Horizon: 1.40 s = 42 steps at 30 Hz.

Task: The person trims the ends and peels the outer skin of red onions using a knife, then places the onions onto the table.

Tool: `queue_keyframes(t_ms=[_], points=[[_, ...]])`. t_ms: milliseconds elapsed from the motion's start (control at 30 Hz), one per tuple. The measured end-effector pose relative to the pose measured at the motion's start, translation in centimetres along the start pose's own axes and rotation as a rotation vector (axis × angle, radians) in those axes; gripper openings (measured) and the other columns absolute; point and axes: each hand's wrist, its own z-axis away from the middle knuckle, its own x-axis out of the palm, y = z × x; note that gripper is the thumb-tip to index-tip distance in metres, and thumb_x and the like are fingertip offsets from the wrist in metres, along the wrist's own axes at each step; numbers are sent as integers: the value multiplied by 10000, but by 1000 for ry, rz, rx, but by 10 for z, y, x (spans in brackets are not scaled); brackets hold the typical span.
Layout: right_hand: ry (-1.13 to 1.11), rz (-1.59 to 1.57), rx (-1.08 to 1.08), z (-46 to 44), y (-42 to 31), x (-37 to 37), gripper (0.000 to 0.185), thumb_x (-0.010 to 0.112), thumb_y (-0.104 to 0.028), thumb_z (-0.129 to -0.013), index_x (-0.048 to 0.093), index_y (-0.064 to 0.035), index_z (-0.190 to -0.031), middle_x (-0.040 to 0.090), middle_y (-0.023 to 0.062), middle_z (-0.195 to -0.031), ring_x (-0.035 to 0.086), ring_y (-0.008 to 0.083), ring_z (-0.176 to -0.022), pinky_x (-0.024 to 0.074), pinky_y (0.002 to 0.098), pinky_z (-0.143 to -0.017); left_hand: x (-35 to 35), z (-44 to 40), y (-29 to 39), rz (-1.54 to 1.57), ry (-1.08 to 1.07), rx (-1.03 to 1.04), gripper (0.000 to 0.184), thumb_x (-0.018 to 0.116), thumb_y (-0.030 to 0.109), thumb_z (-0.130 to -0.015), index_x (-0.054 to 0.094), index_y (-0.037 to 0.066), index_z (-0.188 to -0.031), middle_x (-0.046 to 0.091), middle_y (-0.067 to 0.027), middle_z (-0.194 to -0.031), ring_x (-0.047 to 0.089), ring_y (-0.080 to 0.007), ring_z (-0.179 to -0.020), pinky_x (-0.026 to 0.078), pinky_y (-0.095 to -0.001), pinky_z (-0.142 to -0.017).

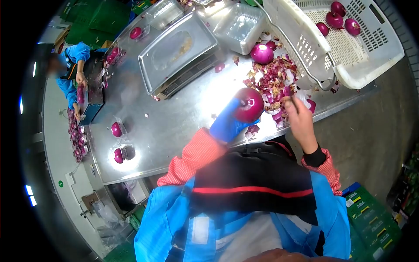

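Note:
My left hand (227, 122), in a blue glove, is closed around a large peeled red onion (249, 105) above the near edge of the steel table. Just to the right, my bare right hand (299, 118) has its fingers pinched together. A purplish bit shows at its fingertips, but I cannot tell whether it is held or lies behind them. Beneath and beyond both hands spreads a heap of dry onion skins (276, 84). Another red onion (262, 53) rests at the far side of that heap.
A white plastic crate (349, 72) with several red onions stands at the right, its metal handle hanging towards me. A weighing scale (179, 50) and a clear plastic tub (240, 28) sit further back. Packed onions (116, 129) lie left. A co-worker (72, 65) handles a box there.

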Motion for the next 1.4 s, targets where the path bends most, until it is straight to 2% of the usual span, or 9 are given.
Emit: queue_keyframes(t_ms=[100,200,800,1033,1167,1233,1300,1333,1400], points=[[36,636,-370,12,-10,-2,282,667,-136,-814,629,-100,-1091,523,74,-721,573,218,-626,451,348,-548,1,-2,2,-147,-41,93,553,620,231,-900,384,21,-1355,553,-144,-1197,598,-309,-1094,566,-448,-850],[-33,848,-410,17,-26,-6,351,703,-122,-720,641,-115,-1066,507,52,-737,570,246,-638,450,355,-537,7,-1,4,-238,-40,118,540,621,227,-902,397,23,-1349,552,-121,-1176,597,-275,-1087,567,-430,-855],[122,950,-518,17,-6,-10,415,662,-67,-726,641,-75,-1141,487,38,-722,544,190,-614,437,332,-534,37,8,8,-569,-135,158,496,652,256,-866,499,-26,-1244,621,-116,-1016,655,-196,-873,566,-283,-673],[123,584,-234,20,7,21,437,610,-33,-755,621,-94,-1188,620,132,-916,607,319,-697,487,379,-635,28,-5,-3,-579,-6,325,448,648,185,-862,523,-37,-1229,636,-131,-1058,651,-189,-930,556,-286,-773],[-28,279,148,16,9,32,281,569,-150,-896,635,-63,-1155,638,167,-798,610,389,-735,494,431,-703,29,-6,-3,-532,15,278,474,654,143,-854,501,-33,-1267,620,-127,-1126,640,-199,-979,537,-304,-850],[-97,256,120,8,74,29,276,528,-209,-943,645,-42,-1130,612,132,-704,611,332,-678,495,407,-668,27,-6,1,-537,17,230,496,657,132,-852,484,-25,-1290,605,-127,-1169,629,-205,-1010,530,-318,-871],[-54,-286,632,-7,62,11,336,455,-265,-995,638,-14,-1123,538,47,-609,568,177,-586,474,337,-581,23,-3,-5,-619,-20,268,523,656,138,-856,458,-17,-1314,590,-125,-1192,608,-214,-1057,524,-334,-890],[-70,-241,603,-7,54,6,385,415,-291,-1012,617,9,-1143,496,2,-605,511,92,-560,438,290,-536,22,-1,-6,-658,-33,289,536,656,141,-858,445,-13,-1327,583,-124,-1203,597,-218,-1081,521,-342,-899],[-108,-32,424,-5,44,7,362,428,-281,-1007,603,-6,-1163,529,44,-610,526,145,-549,444,317,-548,24,3,-2,-540,-50,206,607,671,157,-852,390,3,-1368,562,-122,-1232,560,-230,-1142,492,-363,-948]])
